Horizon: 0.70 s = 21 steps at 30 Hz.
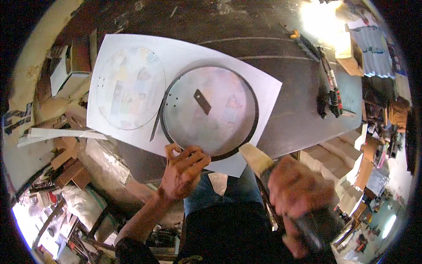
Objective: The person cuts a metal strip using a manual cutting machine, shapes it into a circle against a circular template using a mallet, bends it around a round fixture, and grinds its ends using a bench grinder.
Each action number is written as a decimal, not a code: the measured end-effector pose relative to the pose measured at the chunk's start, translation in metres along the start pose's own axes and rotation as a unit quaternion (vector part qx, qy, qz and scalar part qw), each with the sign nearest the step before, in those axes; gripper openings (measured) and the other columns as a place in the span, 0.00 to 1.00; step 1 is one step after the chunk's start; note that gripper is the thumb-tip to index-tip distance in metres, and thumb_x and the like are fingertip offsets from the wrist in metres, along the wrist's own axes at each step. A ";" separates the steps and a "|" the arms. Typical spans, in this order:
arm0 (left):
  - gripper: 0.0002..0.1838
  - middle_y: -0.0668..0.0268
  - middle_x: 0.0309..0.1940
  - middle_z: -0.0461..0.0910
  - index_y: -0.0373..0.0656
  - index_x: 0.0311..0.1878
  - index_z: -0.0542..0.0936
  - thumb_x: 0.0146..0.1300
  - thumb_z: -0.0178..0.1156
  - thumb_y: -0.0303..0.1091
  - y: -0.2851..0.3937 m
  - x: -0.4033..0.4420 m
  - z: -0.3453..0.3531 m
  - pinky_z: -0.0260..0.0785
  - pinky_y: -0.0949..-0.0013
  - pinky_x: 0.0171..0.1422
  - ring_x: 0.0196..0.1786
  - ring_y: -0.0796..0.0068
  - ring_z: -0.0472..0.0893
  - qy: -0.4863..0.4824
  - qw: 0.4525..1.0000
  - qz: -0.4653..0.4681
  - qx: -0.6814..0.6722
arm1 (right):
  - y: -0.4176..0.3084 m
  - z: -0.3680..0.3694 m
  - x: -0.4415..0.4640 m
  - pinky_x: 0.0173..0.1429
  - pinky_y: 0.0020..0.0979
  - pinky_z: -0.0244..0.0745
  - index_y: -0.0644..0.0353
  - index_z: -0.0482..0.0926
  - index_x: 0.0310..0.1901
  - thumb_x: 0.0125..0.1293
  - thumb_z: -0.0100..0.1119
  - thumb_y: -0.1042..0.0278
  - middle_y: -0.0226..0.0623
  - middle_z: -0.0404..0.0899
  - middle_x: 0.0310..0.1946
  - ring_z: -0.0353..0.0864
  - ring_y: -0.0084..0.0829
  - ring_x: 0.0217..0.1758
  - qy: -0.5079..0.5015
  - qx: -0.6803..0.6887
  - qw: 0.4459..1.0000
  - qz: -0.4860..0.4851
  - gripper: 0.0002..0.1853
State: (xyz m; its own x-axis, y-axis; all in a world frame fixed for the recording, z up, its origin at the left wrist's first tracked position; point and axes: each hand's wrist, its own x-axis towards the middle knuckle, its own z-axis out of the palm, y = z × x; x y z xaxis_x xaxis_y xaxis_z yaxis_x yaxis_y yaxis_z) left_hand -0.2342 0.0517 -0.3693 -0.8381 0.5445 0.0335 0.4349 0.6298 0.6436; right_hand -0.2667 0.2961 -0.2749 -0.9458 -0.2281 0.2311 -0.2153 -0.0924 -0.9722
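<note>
On a white sheet (127, 40) lies a round, clear-looking disc (198, 127) with a black ring (256, 103) around its edge. A small dark parallelogram-shaped plate (202, 102) with a hole rests on the disc. My left hand (182, 169) has its fingers curled on the ring's near-left edge, gripping it. My right hand (301, 185), smeared by motion, is closed around a tool with a pale yellow, tapering flat end (256, 159). That end points at the ring's near-right edge; whether it touches cannot be told. The tool's exact kind is unclear.
A second circle (132, 88) with small dots shows on the sheet's left half. A dark strip (154, 127) lies beside the ring. Long-handled tools (332, 83) sit on the dark table (299, 119) at right. Pale stacked boxes (334, 160) stand at its near-right edge.
</note>
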 end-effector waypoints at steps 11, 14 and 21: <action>0.13 0.75 0.41 0.82 0.50 0.41 0.83 0.50 0.63 0.27 0.005 0.009 -0.012 0.52 0.54 0.61 0.56 0.75 0.76 -0.024 0.997 0.012 0.069 | 0.034 0.016 -0.030 0.42 0.38 0.73 0.58 0.75 0.39 0.54 0.69 0.66 0.35 0.78 0.32 0.77 0.34 0.35 0.018 -0.023 1.000 -0.009 0.13; 0.15 0.75 0.47 0.81 0.50 0.45 0.82 0.52 0.63 0.29 0.011 0.007 -0.009 0.52 0.53 0.62 0.59 0.74 0.75 0.020 0.995 -0.008 0.095 | 0.034 0.020 -0.039 0.44 0.38 0.73 0.58 0.75 0.40 0.56 0.68 0.65 0.36 0.78 0.33 0.77 0.34 0.37 0.025 -0.021 0.999 -0.014 0.14; 0.29 0.48 0.65 0.73 0.35 0.67 0.72 0.67 0.61 0.40 -0.116 -0.019 -0.109 0.56 0.47 0.74 0.66 0.51 0.72 0.378 0.863 -0.261 0.210 | 0.049 -0.009 -0.063 0.49 0.38 0.73 0.58 0.74 0.44 0.61 0.65 0.64 0.37 0.78 0.35 0.77 0.35 0.41 0.119 -0.059 0.990 -0.043 0.14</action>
State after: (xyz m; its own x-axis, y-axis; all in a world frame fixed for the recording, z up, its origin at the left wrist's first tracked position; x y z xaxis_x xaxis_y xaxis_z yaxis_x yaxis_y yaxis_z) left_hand -0.3049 -0.0917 -0.3608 -0.8628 -0.2911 0.4134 -0.1189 0.9116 0.3936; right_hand -0.2194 0.3143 -0.3378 -0.9503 0.0125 0.3110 -0.3108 0.0158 -0.9504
